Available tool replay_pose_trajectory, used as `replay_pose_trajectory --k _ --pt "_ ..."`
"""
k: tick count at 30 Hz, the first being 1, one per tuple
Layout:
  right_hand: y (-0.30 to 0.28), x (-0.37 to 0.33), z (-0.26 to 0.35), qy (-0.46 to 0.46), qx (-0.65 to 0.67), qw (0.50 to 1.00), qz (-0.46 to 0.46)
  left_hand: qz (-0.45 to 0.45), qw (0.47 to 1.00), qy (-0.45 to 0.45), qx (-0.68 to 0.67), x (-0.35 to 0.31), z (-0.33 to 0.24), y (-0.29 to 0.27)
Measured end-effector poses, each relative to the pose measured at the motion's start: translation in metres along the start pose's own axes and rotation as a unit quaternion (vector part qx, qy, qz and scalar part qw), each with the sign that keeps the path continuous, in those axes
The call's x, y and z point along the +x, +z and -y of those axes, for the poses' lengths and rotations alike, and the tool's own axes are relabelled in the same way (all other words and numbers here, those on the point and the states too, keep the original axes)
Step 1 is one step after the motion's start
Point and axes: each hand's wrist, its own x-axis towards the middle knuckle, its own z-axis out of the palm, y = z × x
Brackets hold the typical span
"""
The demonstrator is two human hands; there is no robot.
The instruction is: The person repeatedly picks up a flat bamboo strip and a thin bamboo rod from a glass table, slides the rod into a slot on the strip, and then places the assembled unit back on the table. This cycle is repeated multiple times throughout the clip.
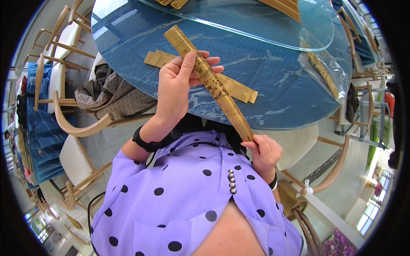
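Note:
A long gold paper sleeve (213, 87) with a dark speckled pattern, like a chopstick wrapper, slants across the front of the table. My left hand (179, 81) grips its upper part, thumb on top and fingers stretched out behind it. At the lower end, near my body, my right hand (265, 154) pinches the tip between thumb and fingers. Beneath the held sleeve, more flat gold sleeves (239, 90) lie overlapping on the table. Whether anything is inside the held sleeve cannot be seen.
The round table (273, 106) has a blue marbled surface and a raised glass turntable (239, 27). A stack of gold-brown strips (284, 8) lies on the far side. To the right rests a clear plastic bag (322, 70) with gold sleeves. A patterned bag (111, 96) sits on a chair at left.

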Motion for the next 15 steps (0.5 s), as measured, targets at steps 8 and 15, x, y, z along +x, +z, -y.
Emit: replay_pose_trajectory --k 8,15 --pt "-0.003 0.014 0.01 -0.07 0.009 0.996 0.053 0.004 0.997 0.02 0.071 0.005 0.0 -0.002" --pt "0.009 0.014 0.011 -0.082 -0.021 0.996 0.026 0.003 0.993 0.044 0.109 0.009 0.002 -0.003"
